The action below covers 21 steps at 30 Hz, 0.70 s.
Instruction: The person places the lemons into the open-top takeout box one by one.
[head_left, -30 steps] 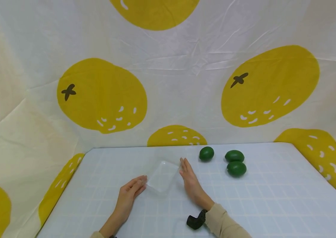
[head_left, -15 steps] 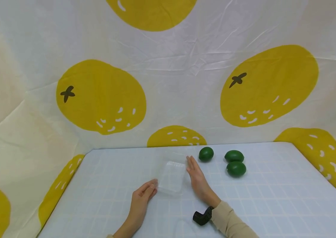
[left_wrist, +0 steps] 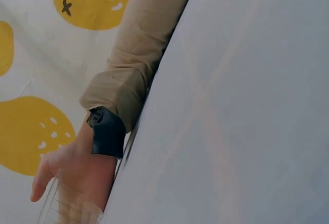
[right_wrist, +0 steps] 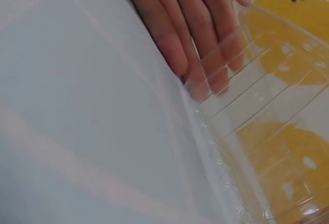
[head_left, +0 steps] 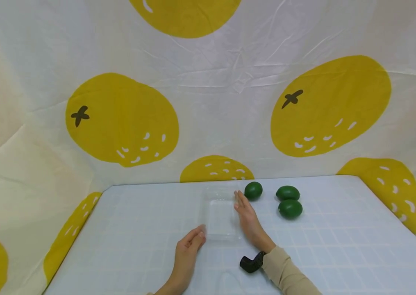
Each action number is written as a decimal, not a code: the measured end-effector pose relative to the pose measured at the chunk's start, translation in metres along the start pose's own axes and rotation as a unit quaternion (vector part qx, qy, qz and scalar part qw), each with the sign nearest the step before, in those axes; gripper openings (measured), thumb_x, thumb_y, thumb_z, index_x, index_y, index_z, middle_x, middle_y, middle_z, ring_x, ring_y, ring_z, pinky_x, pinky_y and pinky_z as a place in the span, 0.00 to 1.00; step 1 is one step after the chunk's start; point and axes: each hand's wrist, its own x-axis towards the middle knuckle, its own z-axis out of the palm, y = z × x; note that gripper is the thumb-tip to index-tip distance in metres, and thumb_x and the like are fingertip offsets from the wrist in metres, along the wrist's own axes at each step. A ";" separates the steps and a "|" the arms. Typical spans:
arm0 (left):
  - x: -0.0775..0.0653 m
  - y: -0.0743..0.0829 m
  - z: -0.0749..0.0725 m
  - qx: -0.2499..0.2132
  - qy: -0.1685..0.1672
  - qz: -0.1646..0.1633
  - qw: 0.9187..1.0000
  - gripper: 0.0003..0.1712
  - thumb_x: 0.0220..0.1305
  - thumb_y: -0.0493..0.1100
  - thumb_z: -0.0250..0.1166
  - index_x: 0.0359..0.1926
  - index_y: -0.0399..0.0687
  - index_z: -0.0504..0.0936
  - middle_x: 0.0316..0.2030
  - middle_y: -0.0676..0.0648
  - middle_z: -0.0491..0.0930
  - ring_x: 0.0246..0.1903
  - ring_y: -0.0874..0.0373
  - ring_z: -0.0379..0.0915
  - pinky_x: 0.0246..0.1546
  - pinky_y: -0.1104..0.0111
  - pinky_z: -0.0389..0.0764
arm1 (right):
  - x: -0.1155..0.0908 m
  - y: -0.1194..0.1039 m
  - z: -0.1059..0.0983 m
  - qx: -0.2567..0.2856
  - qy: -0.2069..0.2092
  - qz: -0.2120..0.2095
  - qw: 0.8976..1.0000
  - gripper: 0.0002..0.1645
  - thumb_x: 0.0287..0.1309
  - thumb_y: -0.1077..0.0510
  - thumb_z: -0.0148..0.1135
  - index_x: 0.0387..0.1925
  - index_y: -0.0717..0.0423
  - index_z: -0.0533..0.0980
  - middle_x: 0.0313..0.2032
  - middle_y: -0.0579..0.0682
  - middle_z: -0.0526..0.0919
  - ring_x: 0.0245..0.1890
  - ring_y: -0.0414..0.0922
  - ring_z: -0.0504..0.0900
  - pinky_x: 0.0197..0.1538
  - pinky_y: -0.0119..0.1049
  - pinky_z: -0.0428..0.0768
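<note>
A clear plastic container [head_left: 222, 217] sits on the table between my two hands, its long sides running away from me. At its near left corner my left hand [head_left: 187, 254] pinches the rim between thumb and fingers. Along the right side lies my right hand [head_left: 251, 223], its fingers straight against the container wall. In the right wrist view the straight fingers [right_wrist: 205, 23] touch the ribbed side of the clear container [right_wrist: 272, 95]. The left wrist view shows the right hand [left_wrist: 82, 172] behind the container's edge [left_wrist: 49, 201]; the left hand is out of that view.
Three green limes lie at the back right: one lime [head_left: 253, 191] just beyond the right fingertips, and two others, a rear lime [head_left: 287, 193] and a front lime [head_left: 290, 209], touching. A fruit-patterned cloth [head_left: 222, 123] hangs behind the pale checked table [head_left: 340, 246].
Both hands have moved right with the container. It has turned from a slanted position to nearly straight, ending closer to the single lime. The limes stay in place.
</note>
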 end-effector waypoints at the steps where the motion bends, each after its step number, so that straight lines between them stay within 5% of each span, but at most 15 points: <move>1: 0.000 0.000 0.000 0.002 -0.003 0.003 1.000 0.28 0.72 0.47 0.60 0.64 0.30 0.73 0.65 0.36 0.71 0.66 0.45 0.67 0.57 0.74 0.73 | 0.000 0.000 0.000 -0.006 0.001 -0.002 1.000 0.42 0.75 0.56 0.42 0.77 0.62 0.33 0.78 0.57 0.34 0.77 0.51 0.28 0.73 0.56 0.27; 13: -0.002 0.004 0.000 0.072 0.002 0.000 0.997 0.28 0.74 0.50 0.57 0.67 0.39 0.72 0.66 0.45 0.72 0.65 0.51 0.67 0.64 0.68 0.67 | -0.001 0.001 0.001 -0.019 -0.001 -0.001 1.000 0.40 0.74 0.58 0.43 0.77 0.64 0.38 0.78 0.60 0.37 0.77 0.52 0.29 0.74 0.56 0.30; 21: -0.002 0.005 0.000 0.076 0.004 -0.003 0.997 0.28 0.73 0.51 0.57 0.67 0.40 0.71 0.67 0.46 0.71 0.68 0.52 0.63 0.67 0.64 0.64 | 0.000 0.000 0.002 -0.024 0.003 0.024 0.999 0.41 0.75 0.57 0.44 0.77 0.63 0.38 0.78 0.59 0.38 0.77 0.52 0.29 0.74 0.55 0.30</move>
